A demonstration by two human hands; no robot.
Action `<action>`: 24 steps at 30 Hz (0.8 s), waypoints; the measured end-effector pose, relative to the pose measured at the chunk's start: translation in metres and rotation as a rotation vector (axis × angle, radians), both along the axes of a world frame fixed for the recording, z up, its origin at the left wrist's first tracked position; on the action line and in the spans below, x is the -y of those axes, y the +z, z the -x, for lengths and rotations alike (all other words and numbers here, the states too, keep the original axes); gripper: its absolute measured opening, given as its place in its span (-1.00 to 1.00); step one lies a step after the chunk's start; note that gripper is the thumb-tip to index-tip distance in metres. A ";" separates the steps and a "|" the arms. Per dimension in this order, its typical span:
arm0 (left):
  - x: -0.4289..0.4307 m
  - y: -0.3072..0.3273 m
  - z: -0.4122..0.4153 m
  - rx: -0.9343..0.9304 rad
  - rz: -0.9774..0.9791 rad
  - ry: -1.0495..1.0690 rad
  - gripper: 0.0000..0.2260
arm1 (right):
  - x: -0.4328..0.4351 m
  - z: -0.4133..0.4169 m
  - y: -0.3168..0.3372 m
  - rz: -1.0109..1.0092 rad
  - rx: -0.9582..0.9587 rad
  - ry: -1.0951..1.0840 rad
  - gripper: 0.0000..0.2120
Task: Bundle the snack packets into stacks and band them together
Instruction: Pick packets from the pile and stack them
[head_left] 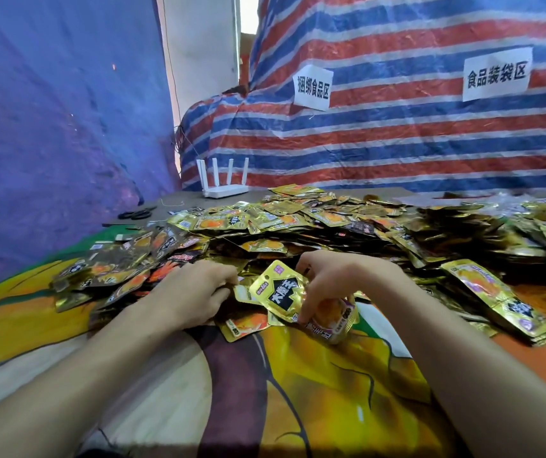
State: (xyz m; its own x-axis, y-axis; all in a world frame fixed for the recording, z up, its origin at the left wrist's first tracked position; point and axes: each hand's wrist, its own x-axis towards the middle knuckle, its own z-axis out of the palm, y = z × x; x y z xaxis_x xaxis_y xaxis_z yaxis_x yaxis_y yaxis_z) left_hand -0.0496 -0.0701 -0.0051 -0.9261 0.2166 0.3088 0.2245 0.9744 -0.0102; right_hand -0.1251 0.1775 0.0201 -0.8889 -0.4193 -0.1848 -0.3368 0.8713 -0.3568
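Snack packets (298, 223) sprawling loose across far half of desk (314, 391). Your right hand (334, 282) gripping small stack (329, 327) at near edge of loose packets, thumb pressing on printed face, fingers curling round. This is likely keeping edges squared while count is growing. Top packet (281, 292) running diagonal: hang-hole end pointing away-left, bottom end toward you-right. Your left hand (195, 292) lying on loose packets just beside stack, probably reaching for next one. Whether it is pinching any, cannot tell.

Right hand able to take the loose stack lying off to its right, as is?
Probably not yet: the right hand grips a bundle of packets. The stack lies uncovered at the right edge of the pile, so the path looks free once that hand is emptied.
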 end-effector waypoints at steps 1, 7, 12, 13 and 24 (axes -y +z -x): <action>0.002 -0.001 0.000 -0.038 -0.054 -0.020 -0.81 | -0.002 0.000 -0.002 0.023 -0.002 -0.004 0.01; -0.005 0.006 0.001 -0.323 -0.287 -0.108 -0.87 | -0.010 -0.004 -0.004 0.128 -0.017 -0.012 -0.48; -0.015 0.026 0.013 -0.460 -0.503 -0.222 -0.80 | -0.020 -0.009 -0.008 0.511 -0.027 0.004 -0.75; -0.017 0.031 0.016 -0.478 -0.553 -0.229 -0.81 | -0.022 -0.009 -0.008 0.607 -0.042 -0.014 -0.76; -0.041 0.029 0.052 -0.566 -1.134 0.043 -0.86 | -0.016 -0.001 -0.014 1.380 0.218 -0.166 -0.84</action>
State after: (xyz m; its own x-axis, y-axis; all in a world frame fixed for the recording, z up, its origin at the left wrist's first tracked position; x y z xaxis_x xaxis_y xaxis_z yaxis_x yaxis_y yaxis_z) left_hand -0.1019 -0.0295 0.0244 -0.6040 -0.4551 0.6543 0.4299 0.5053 0.7483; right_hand -0.1240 0.1934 0.0058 -0.9524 -0.2681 0.1450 -0.0939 -0.1945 -0.9764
